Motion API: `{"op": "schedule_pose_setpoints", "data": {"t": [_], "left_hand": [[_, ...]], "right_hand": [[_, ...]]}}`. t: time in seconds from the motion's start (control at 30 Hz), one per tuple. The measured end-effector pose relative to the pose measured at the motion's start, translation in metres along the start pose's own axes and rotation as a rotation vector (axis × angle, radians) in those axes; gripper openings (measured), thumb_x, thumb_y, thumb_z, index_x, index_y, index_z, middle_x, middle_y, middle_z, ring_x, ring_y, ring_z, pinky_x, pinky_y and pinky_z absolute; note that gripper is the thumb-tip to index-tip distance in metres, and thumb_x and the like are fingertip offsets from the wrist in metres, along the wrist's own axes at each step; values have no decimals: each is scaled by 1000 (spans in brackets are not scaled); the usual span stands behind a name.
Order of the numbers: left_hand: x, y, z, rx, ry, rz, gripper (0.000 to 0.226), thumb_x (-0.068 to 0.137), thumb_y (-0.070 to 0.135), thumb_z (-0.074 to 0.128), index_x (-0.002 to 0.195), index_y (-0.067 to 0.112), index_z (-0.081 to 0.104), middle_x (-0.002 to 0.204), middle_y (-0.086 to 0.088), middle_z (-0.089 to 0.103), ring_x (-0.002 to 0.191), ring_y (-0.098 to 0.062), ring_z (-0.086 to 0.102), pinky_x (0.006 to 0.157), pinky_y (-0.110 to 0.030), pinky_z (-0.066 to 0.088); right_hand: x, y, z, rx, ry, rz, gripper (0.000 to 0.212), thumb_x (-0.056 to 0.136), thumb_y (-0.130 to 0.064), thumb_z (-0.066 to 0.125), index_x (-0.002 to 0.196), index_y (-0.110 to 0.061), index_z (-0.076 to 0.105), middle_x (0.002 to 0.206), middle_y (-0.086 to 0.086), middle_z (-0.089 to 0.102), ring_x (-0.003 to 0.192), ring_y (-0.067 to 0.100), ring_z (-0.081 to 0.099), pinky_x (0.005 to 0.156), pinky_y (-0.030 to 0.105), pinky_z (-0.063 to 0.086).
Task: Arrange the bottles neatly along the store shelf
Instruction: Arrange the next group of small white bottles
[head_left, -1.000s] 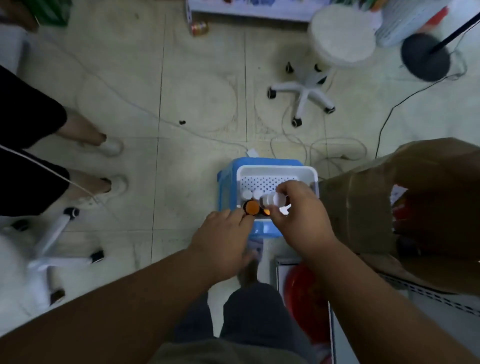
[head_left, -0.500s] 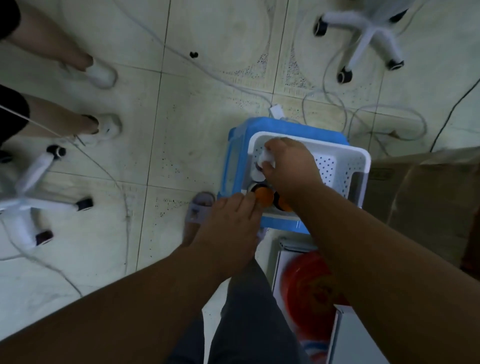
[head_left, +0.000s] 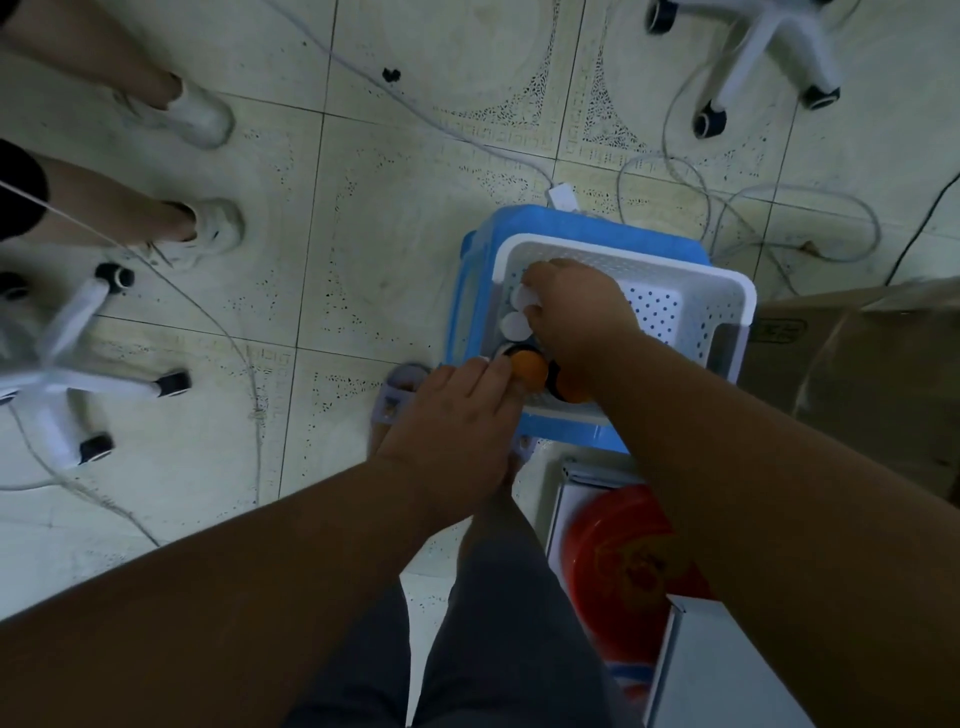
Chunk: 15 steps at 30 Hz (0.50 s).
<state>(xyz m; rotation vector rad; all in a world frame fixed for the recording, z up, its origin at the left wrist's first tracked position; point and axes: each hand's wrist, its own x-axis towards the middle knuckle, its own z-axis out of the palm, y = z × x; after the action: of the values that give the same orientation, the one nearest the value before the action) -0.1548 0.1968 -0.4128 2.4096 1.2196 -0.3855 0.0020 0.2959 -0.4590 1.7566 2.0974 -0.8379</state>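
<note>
A white perforated basket (head_left: 675, 266) stands on a blue stool (head_left: 480, 249) on the tiled floor. Bottles stand upright in its left end: two with white caps (head_left: 515, 325) and two with orange caps (head_left: 531, 368). My right hand (head_left: 576, 312) reaches down into the basket, its fingertips curled round the far white-capped bottle (head_left: 521, 297). My left hand (head_left: 452, 421) lies over the basket's near left corner, its straight fingertips touching the nearer orange cap. The bottles' bodies are hidden. No shelf is in view.
A cardboard box (head_left: 857, 374) stands right of the stool. A red round item in a white box (head_left: 618, 551) lies near my legs. Two wheeled chair bases (head_left: 57, 374) (head_left: 753, 47), loose cables (head_left: 779, 218) and another person's feet (head_left: 208, 228) are around.
My right hand, which held a white-capped bottle above the basket, has lowered it into the left end. The view has tilted down and nearer. My left hand stays at the orange cap.
</note>
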Motion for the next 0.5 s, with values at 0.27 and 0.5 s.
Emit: {"op": "schedule_pose_setpoints", "data": {"t": [0.27, 0.5], "left_hand": [[-7, 4, -18, -34, -28, -2, 57, 71, 35, 75, 118, 7, 63, 113, -13, 61, 98, -28, 59, 82, -41, 52], [-50, 11, -110, -110, 75, 75, 36, 86, 35, 62, 113, 12, 56, 110, -8, 56, 98, -26, 53, 82, -37, 41]], "right_hand": [[-37, -3, -27, 111, 80, 18, 38, 90, -16, 57, 127, -9, 53, 124, 14, 55, 112, 30, 53, 90, 34, 40], [-153, -47, -109, 222, 243, 58, 38, 88, -19, 63, 124, -10, 58, 122, 13, 56, 108, 29, 55, 88, 36, 42]]}}
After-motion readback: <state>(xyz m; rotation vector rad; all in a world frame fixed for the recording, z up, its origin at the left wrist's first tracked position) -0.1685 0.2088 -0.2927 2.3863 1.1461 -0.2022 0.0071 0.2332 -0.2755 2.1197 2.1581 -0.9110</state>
